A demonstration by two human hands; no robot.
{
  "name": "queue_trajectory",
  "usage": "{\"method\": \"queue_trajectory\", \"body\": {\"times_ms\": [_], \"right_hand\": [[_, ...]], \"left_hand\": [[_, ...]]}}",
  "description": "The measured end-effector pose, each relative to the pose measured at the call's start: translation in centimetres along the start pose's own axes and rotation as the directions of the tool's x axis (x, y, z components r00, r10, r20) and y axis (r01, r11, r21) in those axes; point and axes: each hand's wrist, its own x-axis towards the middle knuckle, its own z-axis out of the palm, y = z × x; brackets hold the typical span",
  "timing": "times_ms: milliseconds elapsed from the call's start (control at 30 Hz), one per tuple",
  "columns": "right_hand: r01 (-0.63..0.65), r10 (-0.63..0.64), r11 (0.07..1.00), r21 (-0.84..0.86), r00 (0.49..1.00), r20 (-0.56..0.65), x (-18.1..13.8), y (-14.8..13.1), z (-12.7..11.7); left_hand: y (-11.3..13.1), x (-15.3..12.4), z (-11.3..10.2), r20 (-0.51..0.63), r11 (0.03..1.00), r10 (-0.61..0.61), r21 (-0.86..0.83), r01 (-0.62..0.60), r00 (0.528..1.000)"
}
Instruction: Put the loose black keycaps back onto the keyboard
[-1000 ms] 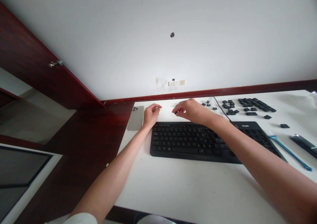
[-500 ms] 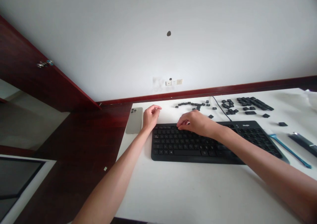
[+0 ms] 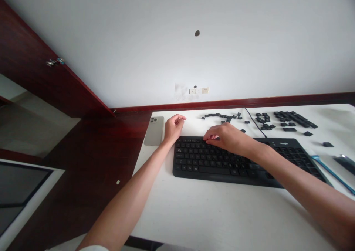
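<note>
A black keyboard (image 3: 206, 169) lies on the white table, with some of its right-hand keys bare of caps. Over its top row, my right hand (image 3: 223, 138) is closed in a pinch at a keycap, which the fingers mostly cover. My left hand (image 3: 173, 128) rests just beyond the keyboard's upper left corner, fingers loosely curled and apart, with nothing visible in it. Loose black keycaps (image 3: 219, 115) lie in a curved row behind the keyboard. More keycaps (image 3: 288, 116) are grouped at the back right.
A phone (image 3: 154, 132) lies face down left of my left hand. A cable (image 3: 253, 121) runs from the keyboard's back edge. On the right are a blue tool (image 3: 332, 172) and a dark object with a metal end (image 3: 345, 162). A wall with sockets (image 3: 199, 91) stands behind the table.
The whole view has shifted slightly, so the keyboard and table appear further right. My right hand stays pinched at the top row, and my left hand keeps its place beside the keyboard.
</note>
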Motion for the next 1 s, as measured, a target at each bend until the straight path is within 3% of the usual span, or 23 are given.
{"method": "queue_trajectory", "body": {"times_ms": [267,567,1000], "right_hand": [[0.047,-0.043,0.998,0.038,0.993,-0.114,0.4,-1.0,1.9],[0.146,-0.149,0.989,-0.033,0.984,-0.098,0.6,-0.8,2.2],[0.135,-0.147,0.975,-0.176,0.988,-0.056,0.4,-1.7,2.4]], "left_hand": [[0.3,0.0,0.0,0.004,1.000,0.013,0.026,-0.013,1.000],[0.0,0.0,0.1,-0.004,1.000,0.018,0.022,-0.018,1.000],[0.1,0.0,0.1,0.001,1.000,0.021,0.022,-0.021,1.000]]}}
